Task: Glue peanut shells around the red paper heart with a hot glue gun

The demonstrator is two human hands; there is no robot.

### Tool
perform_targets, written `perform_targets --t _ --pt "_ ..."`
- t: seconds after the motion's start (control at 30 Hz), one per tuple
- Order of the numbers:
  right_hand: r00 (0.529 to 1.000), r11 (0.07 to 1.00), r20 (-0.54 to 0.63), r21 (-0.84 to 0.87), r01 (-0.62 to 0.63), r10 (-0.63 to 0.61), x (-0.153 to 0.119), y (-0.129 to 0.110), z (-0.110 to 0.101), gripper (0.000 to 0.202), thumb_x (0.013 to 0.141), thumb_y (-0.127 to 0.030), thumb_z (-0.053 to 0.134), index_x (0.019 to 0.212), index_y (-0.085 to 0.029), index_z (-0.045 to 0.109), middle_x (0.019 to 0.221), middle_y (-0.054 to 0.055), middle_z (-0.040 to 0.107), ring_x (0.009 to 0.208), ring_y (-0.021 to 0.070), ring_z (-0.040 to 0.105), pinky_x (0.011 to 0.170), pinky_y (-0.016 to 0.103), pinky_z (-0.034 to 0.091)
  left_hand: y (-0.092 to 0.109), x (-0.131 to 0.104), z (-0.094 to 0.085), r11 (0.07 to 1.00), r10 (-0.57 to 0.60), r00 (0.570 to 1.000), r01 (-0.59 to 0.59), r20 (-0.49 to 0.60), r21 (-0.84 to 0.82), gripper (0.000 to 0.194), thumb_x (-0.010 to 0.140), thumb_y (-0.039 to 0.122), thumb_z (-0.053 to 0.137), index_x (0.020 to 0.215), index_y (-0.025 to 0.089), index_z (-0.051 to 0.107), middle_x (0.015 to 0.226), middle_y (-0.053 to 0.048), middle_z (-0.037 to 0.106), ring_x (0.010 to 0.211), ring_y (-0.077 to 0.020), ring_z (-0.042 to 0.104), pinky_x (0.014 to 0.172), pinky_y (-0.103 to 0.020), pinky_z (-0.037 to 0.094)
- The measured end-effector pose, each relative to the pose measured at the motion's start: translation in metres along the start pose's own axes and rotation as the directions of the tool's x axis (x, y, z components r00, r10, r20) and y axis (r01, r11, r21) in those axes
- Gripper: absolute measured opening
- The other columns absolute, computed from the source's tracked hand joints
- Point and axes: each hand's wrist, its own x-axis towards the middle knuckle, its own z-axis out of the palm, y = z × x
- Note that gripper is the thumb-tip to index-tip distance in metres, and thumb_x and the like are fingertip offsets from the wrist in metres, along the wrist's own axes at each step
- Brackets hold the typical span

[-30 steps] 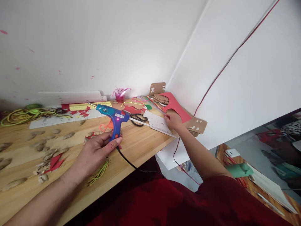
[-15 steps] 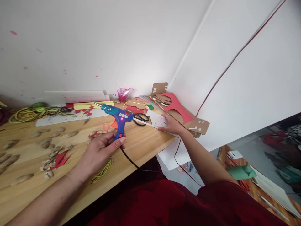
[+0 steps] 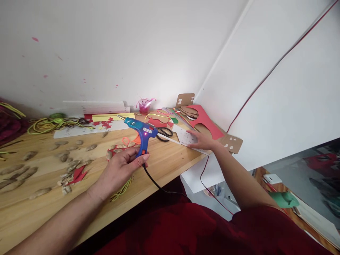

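The blue hot-glue gun [image 3: 145, 141] is above the wooden table [image 3: 156, 173], towards its right end, nozzle pointing to the back left corner and indicator light glowing. The person's left hand [image 3: 120, 167] is clamped around its handle, with the black power cord [image 3: 156, 186] dropping past the near edge. A white glue stick [image 3: 170, 139] juts from the gun's rear towards the right hand [image 3: 204, 141], whose digits are spread apart over white paper [image 3: 183, 134] by the right end; whether they touch the stick's tip, I cannot tell.

The step in hand looks like tending the glue stick. The next move seems to call for a steady left grip, a straight stick and bare fingers well away from the nozzle.

Black-handled scissors [image 3: 164, 134] lie just behind the stick. Red card [image 3: 206, 117] with rounded cutouts lies towards the back right corner, and a brown cardboard piece [image 3: 235, 144] sticks out at the right end. A pink-stained cup [image 3: 145, 106] stands by the back edge. To the left, peanuts [image 3: 91, 147] are scattered; yellow-green cords [image 3: 50, 124] lie in the back left.
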Motion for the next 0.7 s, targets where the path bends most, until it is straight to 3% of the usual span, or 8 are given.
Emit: perform_targets --t 0.17,0.5,0.6,0.7 --pt "0.999 1.000 0.041 -0.011 0.022 -0.022 0.007 -0.001 -0.008 0.090 0.078 -0.041 0.083 0.160 -0.029 0.047 0.164 0.010 0.048 0.149 0.0322 0.047 0.122 0.045 0.038 -0.008 0.001 0.002 0.999 0.003 1.000 -0.002 0.005 -0.052 0.035 0.086 0.058 0.072 0.095 0.024 0.077 0.091 -0.005 0.079 0.093 -0.0274 0.070 0.082 -0.038 0.055" --pt "1.000 1.000 0.030 -0.028 0.002 -0.002 0.019 -0.013 -0.010 0.090 0.075 -0.040 0.084 0.158 -0.029 0.050 0.159 0.008 0.054 0.141 0.0323 0.056 0.115 0.041 0.045 0.003 -0.001 0.004 1.000 -0.013 1.000 0.013 0.025 -0.021 0.040 0.084 0.063 0.070 0.087 0.023 0.075 0.090 -0.006 0.079 0.092 -0.0282 0.071 0.080 -0.037 0.055" --pt "1.000 1.000 -0.024 -0.017 0.008 -0.008 0.017 -0.021 -0.011 0.086 0.072 -0.035 0.086 0.153 -0.029 0.056 0.156 0.007 0.058 0.138 0.0331 0.058 0.114 0.041 0.047 0.005 -0.002 0.005 1.000 -0.012 1.000 0.013 0.024 -0.026 0.042 0.084 0.063 0.070 0.087 0.021 0.074 0.090 -0.006 0.078 0.089 -0.0263 0.071 0.082 -0.037 0.055" --pt "0.987 0.999 -0.160 0.006 0.032 -0.031 0.010 -0.034 -0.004 0.078 0.071 -0.032 0.085 0.145 -0.026 0.063 0.151 0.011 0.062 0.138 0.0367 0.057 0.115 0.046 0.045 0.003 -0.002 0.006 0.997 0.010 0.999 -0.007 0.031 -0.082 0.039 0.086 0.059 0.071 0.093 0.020 0.074 0.088 -0.005 0.077 0.085 -0.0238 0.070 0.081 -0.035 0.054"
